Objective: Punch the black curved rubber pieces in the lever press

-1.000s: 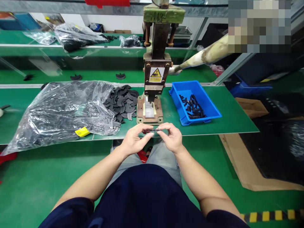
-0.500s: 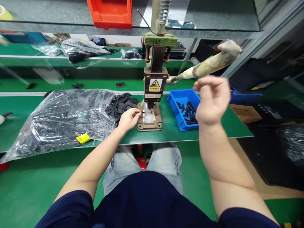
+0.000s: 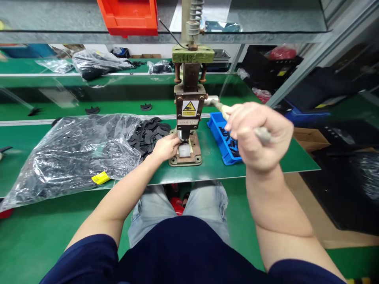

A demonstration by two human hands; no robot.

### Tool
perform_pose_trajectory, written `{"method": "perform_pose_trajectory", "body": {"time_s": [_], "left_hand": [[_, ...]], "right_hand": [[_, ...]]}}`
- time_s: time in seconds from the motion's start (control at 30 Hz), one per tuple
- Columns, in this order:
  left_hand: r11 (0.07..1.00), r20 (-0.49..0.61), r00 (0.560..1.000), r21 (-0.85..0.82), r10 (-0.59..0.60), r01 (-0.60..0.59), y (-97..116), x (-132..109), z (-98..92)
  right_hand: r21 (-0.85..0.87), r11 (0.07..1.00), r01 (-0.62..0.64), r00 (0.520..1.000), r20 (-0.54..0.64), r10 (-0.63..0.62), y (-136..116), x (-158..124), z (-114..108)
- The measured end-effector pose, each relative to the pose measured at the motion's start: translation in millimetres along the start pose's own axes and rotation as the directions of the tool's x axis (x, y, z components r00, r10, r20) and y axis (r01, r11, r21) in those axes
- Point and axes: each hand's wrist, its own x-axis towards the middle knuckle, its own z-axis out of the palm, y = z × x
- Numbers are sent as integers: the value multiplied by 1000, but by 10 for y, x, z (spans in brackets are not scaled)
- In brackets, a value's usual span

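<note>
My right hand (image 3: 263, 132) is wrapped round the wrapped lever (image 3: 227, 111) of a hand press (image 3: 191, 73), the lever's end poking out of my fist. My left hand (image 3: 166, 148) rests at the press base (image 3: 194, 157), its fingertips pinched on a small black plastic part (image 3: 183, 142) under the ram (image 3: 185, 133). The ram and my fingers hide most of that part. In front of it sits a translucent block (image 3: 184, 150). Curved black pieces (image 3: 148, 134) spill from a clear plastic bag (image 3: 79, 154) to the left of my left hand.
A blue bin (image 3: 217, 136) of small black parts stands right of the press, partly behind my right hand. An orange-red bin (image 3: 130, 17) sits on the shelf above. Loose curved pieces (image 3: 92, 110) lie behind the bag. The table's front edge (image 3: 201, 180) runs before my legs.
My right hand has closed round the lever, and the lever has come down toward me. My left hand has moved slightly forward, bringing the black part under the ram.
</note>
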Motion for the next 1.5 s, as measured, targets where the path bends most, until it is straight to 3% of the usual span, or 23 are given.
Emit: {"method": "perform_pose_trajectory", "body": {"time_s": [0.2,0.37,0.53,0.63,0.77,0.87,0.93,1.0,1.1,1.3,1.5], "left_hand": [[994,97,995,113,-24,13,32,63,-55],[999,96,994,-36,41,-38,-77,103,-33],[987,50,997,-151,66,-58,-131,39,25],[985,95,992,-158,79,-63,-169,35,-49],[994,77,991,-4,-106,107,-461,71,-327],[949,32,959,155,-283,275,-816,121,-530],[921,82,940,242,-332,304,-1007,179,-596],[916,173,931,307,-321,258,-1100,261,-598],[916,275,918,360,-287,178,-1035,397,-527],[882,358,861,431,-361,190,-667,502,-340],[841,362,772,368,-522,395,-626,483,-255]], "right_hand": [[-43,990,131,991,43,-129,186,-459,45],[-41,988,150,988,-25,-151,253,-518,90],[-101,978,184,983,17,-184,349,-770,112],[-147,970,191,981,17,-191,407,-921,127],[-168,970,178,983,-21,-184,441,-984,155],[-173,966,193,980,-16,-199,460,-971,155],[-174,962,209,977,4,-212,478,-959,136],[-174,962,209,978,16,-209,497,-953,108],[-202,964,170,984,-11,-176,517,-960,71],[-284,939,195,978,-20,-209,521,-985,101],[-290,935,204,970,-73,-234,530,-981,168]]}}
